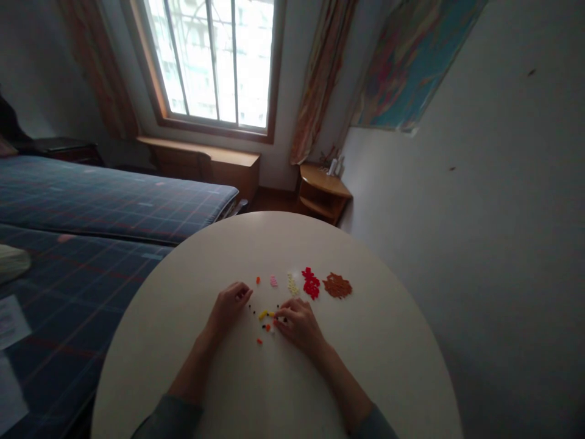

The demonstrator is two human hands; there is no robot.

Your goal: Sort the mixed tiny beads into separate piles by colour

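Observation:
Small loose pieces, too small to name, lie between my hands on a round white table [365,366]. Among them are yellow pieces [262,315], an orange piece [259,341] and tiny black bits [250,306]. My right hand [299,322] reaches over this group with its fingertips drawn together beside the yellow and orange pieces. Whatever those fingers pinch is hidden. To the left, my left hand [231,300] rests on the tabletop, fingers curled together, near the black bits. I cannot make out anything in it.
Beyond my hands lie an orange piece [258,280], pink pieces [273,280], pale yellow pieces [292,284], a red pile [311,284] and a brown pile [337,285]. A bed with a plaid mattress [114,195] stands left, a small corner cabinet [324,181] behind, a wall at right.

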